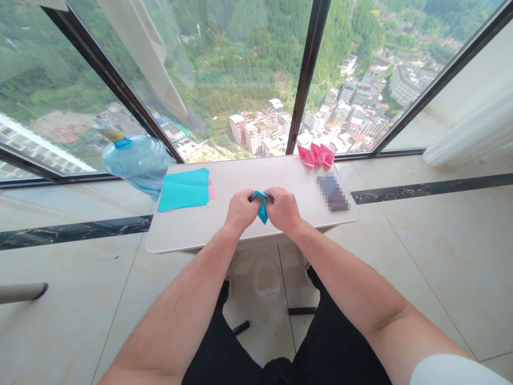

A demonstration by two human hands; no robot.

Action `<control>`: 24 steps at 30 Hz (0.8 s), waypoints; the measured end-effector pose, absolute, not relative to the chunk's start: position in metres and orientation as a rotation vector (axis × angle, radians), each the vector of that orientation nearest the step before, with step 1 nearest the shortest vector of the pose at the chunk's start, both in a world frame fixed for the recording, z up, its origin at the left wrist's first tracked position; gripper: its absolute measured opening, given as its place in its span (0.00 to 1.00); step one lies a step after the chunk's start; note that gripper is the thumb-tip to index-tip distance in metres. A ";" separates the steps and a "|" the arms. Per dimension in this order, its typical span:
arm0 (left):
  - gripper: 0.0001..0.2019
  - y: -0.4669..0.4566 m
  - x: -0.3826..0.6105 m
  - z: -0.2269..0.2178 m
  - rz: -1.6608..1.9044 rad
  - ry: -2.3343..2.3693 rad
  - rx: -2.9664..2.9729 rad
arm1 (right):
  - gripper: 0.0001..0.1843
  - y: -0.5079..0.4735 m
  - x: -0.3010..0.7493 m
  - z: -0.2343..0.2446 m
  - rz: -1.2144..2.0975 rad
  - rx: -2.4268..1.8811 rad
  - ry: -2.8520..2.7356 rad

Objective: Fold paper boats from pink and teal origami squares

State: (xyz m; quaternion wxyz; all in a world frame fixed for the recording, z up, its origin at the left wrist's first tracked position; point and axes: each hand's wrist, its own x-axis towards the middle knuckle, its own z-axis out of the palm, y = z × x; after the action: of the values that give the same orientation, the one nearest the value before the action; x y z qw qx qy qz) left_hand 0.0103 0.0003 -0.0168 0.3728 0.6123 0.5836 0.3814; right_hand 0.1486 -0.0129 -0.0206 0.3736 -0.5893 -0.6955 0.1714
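Observation:
Between my two hands is a small folded piece of blue paper (262,209), held just above the table near its front edge. My left hand (241,207) is closed on the paper's left side. From the right, my right hand (284,207) pinches the other side of it. Parts of the paper are covered by my fingers. To the left lies a stack of flat blue paper sheets (184,190), with pink paper (211,190) showing from under its right edge. Several folded pink paper pieces (316,155) stand together at the table's back right.
The small white table (272,171) stands against tall windows. A blurred-out flat dark object (332,192) lies on its right side. A large blue water bottle (136,160) is on the floor behind the left corner. A white curtain (473,128) hangs at right.

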 end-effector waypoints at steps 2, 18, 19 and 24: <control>0.10 0.001 0.010 -0.017 0.984 1.503 1.591 | 0.13 -0.013 0.148 -0.021 0.483 -1.500 -1.766; 0.02 0.004 0.010 -0.025 0.958 1.498 1.511 | 0.07 -0.008 0.152 -0.021 0.685 -1.668 -1.490; 0.02 0.004 0.010 -0.026 0.951 1.475 1.492 | 0.07 -0.009 0.152 -0.020 0.673 -1.673 -1.503; 0.03 0.001 0.012 -0.021 0.979 1.542 1.534 | 0.09 -0.015 0.146 -0.019 0.422 -1.702 -1.716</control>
State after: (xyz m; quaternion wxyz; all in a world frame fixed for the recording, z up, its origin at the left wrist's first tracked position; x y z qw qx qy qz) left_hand 0.0120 0.0012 -0.0210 0.3692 0.5976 0.6009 0.3814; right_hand 0.1458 -0.0153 -0.0185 0.3374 -0.6530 -0.6584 0.1620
